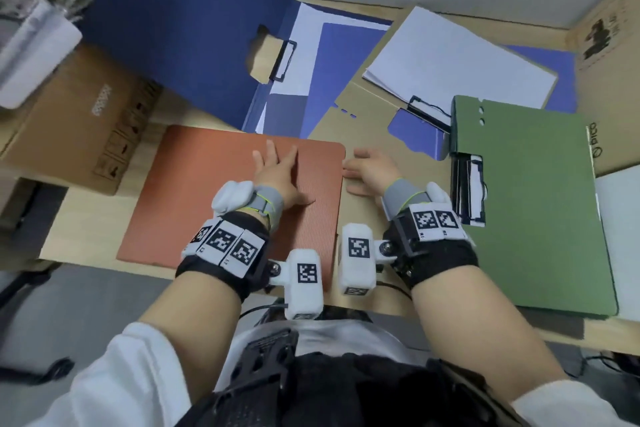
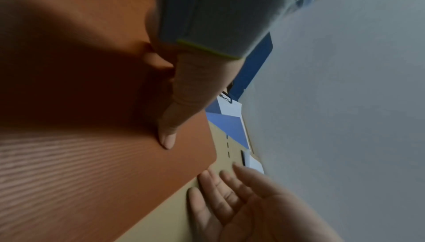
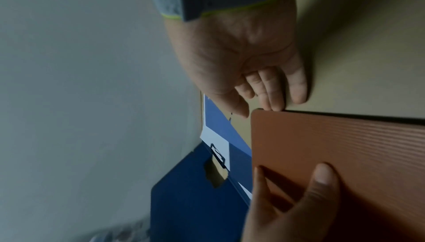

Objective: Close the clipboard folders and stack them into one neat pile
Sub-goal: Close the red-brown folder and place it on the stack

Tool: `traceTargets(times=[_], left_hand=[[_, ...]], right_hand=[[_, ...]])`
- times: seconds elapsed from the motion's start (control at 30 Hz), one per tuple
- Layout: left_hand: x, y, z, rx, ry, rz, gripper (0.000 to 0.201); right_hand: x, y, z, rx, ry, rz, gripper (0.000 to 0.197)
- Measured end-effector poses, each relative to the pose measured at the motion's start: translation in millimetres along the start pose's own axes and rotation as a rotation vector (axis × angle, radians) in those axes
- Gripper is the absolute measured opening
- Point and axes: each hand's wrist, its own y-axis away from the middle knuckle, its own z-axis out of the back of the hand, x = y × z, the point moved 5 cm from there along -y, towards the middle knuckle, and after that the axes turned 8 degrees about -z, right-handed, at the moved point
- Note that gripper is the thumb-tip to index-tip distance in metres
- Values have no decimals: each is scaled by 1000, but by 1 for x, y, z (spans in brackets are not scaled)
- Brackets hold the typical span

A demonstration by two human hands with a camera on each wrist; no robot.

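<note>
Two hands [image 1: 277,173] [image 1: 369,168] at orange folder [image 1: 214,204]; green folder [image 1: 533,204] head-view only.

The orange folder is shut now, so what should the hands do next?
Probably reach for the green folder and lay it on the orange folder. Both look closed and flat, the right hand is open between them, and the left hand rests flat on the orange one, steadying it. The blue folder is open.

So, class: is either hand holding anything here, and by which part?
Nothing is gripped. The left hand lies flat on the orange folder; the right hand's fingertips touch its right edge.
</note>
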Motion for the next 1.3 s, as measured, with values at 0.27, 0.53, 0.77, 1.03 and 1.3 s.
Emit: traceTargets(times=[0.27, 0.53, 0.77, 1.03, 1.3], left_hand=[[-4, 4, 3, -15, 64, 3, 98], [-30, 13, 17, 10, 73, -63, 97], [-75, 27, 70, 25, 238, -357, 88], [-107, 58, 82, 202, 281, -647, 93], [-105, 43, 71, 241, -48, -719, 130]], right_hand=[[0, -8, -8, 5, -134, -58, 21], [12, 5, -8, 54, -87, -11, 10], [78, 49, 51, 31, -105, 264, 14], [116, 86, 121, 41, -187, 412, 31], [117, 92, 165, -74, -448, 432, 27]])
